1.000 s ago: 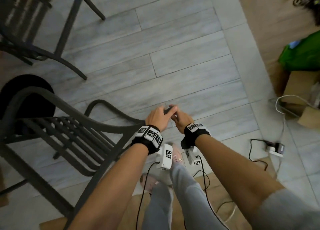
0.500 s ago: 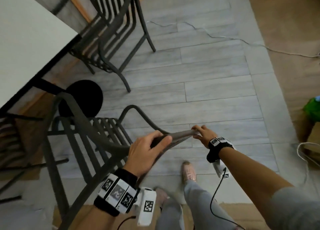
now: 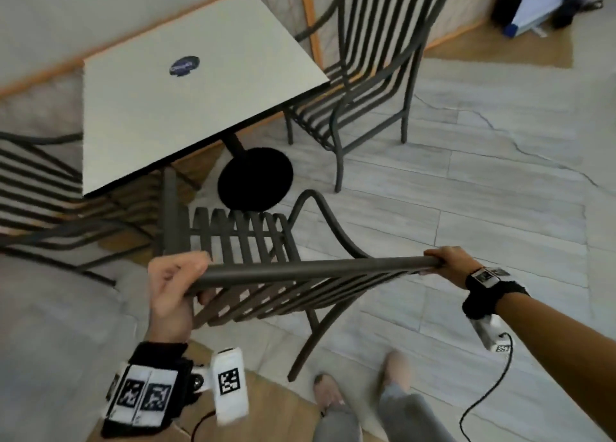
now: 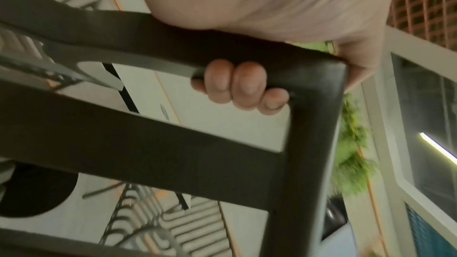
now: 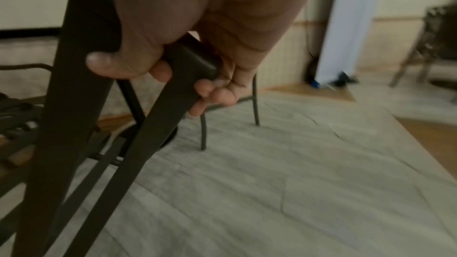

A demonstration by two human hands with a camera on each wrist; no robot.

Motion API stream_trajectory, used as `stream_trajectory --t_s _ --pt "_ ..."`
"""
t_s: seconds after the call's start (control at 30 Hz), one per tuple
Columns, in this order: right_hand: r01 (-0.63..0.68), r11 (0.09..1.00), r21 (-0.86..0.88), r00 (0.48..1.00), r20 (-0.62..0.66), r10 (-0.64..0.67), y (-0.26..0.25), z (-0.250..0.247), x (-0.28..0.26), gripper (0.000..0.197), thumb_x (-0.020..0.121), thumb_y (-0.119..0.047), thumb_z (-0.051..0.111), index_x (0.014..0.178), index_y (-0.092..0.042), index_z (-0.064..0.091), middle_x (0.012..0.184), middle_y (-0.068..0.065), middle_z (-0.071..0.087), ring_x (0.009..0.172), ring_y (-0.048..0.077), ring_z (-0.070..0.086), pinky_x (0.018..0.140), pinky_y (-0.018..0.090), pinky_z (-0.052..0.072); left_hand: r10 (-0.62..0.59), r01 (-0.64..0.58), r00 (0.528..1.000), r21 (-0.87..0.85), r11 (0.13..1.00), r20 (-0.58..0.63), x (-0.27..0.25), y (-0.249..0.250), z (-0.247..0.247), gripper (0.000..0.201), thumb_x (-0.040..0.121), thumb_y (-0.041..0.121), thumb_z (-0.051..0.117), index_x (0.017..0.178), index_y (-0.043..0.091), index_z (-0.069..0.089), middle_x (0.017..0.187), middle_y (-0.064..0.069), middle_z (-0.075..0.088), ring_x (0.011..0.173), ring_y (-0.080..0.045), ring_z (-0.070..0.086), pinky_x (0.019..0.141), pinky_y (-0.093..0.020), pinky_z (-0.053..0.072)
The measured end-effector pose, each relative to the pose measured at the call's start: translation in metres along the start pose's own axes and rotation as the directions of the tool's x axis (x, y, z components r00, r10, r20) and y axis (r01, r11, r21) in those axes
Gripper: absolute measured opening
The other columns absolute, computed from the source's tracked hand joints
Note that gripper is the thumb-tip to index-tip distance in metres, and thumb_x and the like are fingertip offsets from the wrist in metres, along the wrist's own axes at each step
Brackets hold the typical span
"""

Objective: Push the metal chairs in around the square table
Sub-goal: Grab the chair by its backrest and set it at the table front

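A dark metal slatted chair [image 3: 253, 238] stands in front of me, its seat pointing toward the square white table [image 3: 186, 85]. My left hand [image 3: 176, 285] grips the left end of the chair's top rail [image 3: 310, 266], fingers curled under the bar [image 4: 237, 85]. My right hand [image 3: 446, 261] grips the right end of the same rail, fingers wrapped round its corner [image 5: 197, 63]. The table's black round base [image 3: 255, 178] sits just beyond the seat's front edge. A second metal chair [image 3: 363, 75] stands at the table's right side, a third [image 3: 36, 188] at its left.
A dark round sticker [image 3: 184, 65] lies on the tabletop. Grey plank floor [image 3: 483, 181] spreads to the right. My feet [image 3: 330, 395] stand right behind the chair. A white panel and dark items [image 3: 550, 1] lean at the back right wall.
My hands have slid apart from the middle of the rail to its two ends. The chair has swung round to face the table, and the view has lifted to show table and other chairs.
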State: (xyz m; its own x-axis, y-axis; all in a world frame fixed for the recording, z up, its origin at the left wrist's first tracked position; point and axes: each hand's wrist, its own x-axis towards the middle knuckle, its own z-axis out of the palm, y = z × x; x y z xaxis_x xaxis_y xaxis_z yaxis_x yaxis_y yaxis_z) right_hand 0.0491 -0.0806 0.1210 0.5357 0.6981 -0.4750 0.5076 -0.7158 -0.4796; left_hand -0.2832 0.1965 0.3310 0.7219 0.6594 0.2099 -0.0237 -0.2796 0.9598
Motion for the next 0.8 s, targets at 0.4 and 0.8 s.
stream_trajectory --t_s 0.4,0.8 --pt "0.227 0.922 -0.314 0.931 -0.207 -0.3 -0.16 -0.047 -0.014 0.043 0.061 -0.058 0.078 0.054 -0.034 0.043 0.055 -0.009 0.039 0.055 0.022 0.045 0.054 0.027 0.034 -0.375 0.143 0.736 -0.412 0.9 -0.564 -0.081 -0.052 -0.142 0.016 0.061 0.027 0.066 0.047 0.018 0.069 0.044 0.009 0.061 0.042 -0.003 0.053 0.05 -0.015 0.042" --pt "0.199 0.867 -0.456 0.931 -0.188 -0.313 -0.191 0.01 -0.043 0.04 0.068 -0.056 0.073 0.072 -0.016 0.068 0.059 -0.006 0.036 0.052 0.021 0.043 0.05 0.024 0.028 -0.586 0.206 0.672 -0.646 0.735 -0.452 -0.132 -0.121 -0.18 0.032 0.032 0.04 0.071 0.038 0.015 0.053 0.047 0.0 0.052 0.062 -0.022 0.049 0.087 -0.034 0.035"
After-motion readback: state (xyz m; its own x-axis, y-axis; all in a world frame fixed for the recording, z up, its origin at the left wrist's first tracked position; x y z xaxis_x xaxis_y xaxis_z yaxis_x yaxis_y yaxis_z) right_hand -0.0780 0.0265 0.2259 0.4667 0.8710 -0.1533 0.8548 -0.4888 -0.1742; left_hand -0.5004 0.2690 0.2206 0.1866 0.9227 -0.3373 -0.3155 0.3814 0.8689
